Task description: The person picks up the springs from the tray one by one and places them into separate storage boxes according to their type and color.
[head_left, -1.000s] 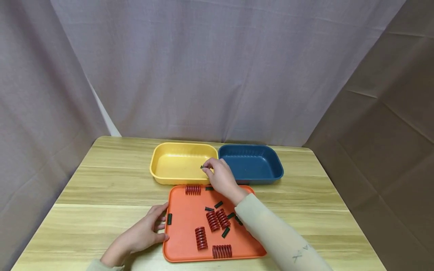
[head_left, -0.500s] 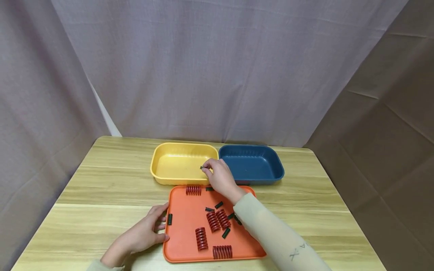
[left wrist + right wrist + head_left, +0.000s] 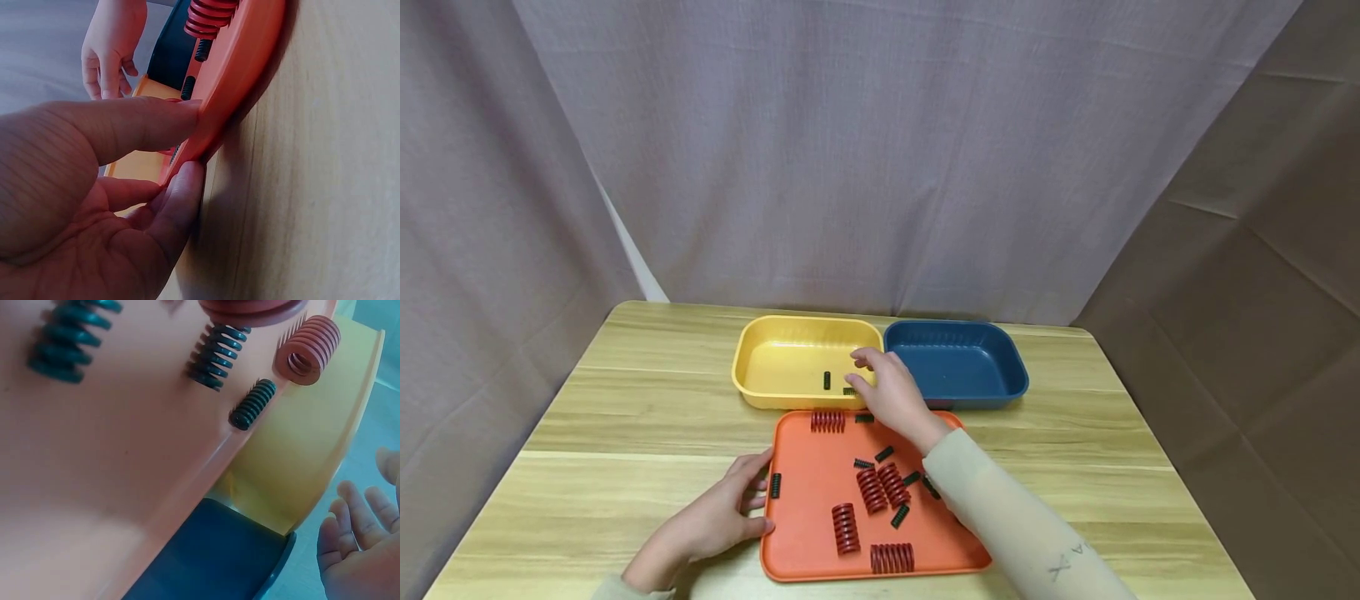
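Note:
My right hand (image 3: 891, 396) hovers over the right end of the yellow bin (image 3: 747, 398), thumb and fingers parted and holding nothing. Two small dark green springs lie in that bin: one spring (image 3: 827, 381) toward the middle, another spring (image 3: 849, 391) just below the thumb. At the left edge of the orange tray (image 3: 805, 492), my left hand (image 3: 718, 508) grips the rim, its thumb (image 3: 156, 122) on the rim and fingers against the outer side. On the tray are several large red springs (image 3: 845, 528) and several small dark green springs (image 3: 899, 517). The right sleeve covers the tray's right side.
A blue bin (image 3: 955, 371) stands right beside the yellow one, both behind the tray. Everything sits on a wooden table (image 3: 1112, 483). Grey curtains (image 3: 820, 167) hang behind the table, with a brown cloth (image 3: 1262, 292) at the right.
The right hand has parted its thumb and fingers and let go of the small green springs, which now lie in the yellow bin. The left hand stays on the tray's edge.

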Tool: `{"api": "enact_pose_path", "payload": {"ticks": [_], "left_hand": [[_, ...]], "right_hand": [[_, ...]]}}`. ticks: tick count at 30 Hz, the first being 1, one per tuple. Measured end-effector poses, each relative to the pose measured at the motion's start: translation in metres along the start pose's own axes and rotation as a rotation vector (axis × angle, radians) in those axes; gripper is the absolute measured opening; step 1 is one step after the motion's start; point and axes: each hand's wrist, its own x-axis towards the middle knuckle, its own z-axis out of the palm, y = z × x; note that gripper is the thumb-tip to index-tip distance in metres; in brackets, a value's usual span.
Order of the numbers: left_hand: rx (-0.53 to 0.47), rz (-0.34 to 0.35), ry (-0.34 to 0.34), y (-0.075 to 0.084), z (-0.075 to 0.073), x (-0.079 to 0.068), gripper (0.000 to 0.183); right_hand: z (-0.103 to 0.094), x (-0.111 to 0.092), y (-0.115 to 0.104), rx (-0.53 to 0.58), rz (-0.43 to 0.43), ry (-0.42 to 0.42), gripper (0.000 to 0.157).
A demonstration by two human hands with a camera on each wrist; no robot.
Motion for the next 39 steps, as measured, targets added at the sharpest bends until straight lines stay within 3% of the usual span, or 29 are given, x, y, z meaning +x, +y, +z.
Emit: {"api": "enact_pose_path", "payload": {"ticks": [13, 28, 39], "left_hand": [[-0.031, 0.004, -0.011, -0.003, -0.001, 0.001, 0.094], [-0.002, 0.008, -0.005, -0.002, -0.001, 0.000, 0.093], [-0.019, 0.012, -0.013, -0.002, 0.000, 0.000, 0.094]], "right_hand": [[-0.022, -0.027, 0.002, -0.001, -0.108, -0.049, 0.055], [-0.043, -0.084, 0.030, 0.024, -0.078, -0.255, 0.072], [-0.041, -0.109, 0.043, 0.013, -0.115, -0.391, 0.076]]}}
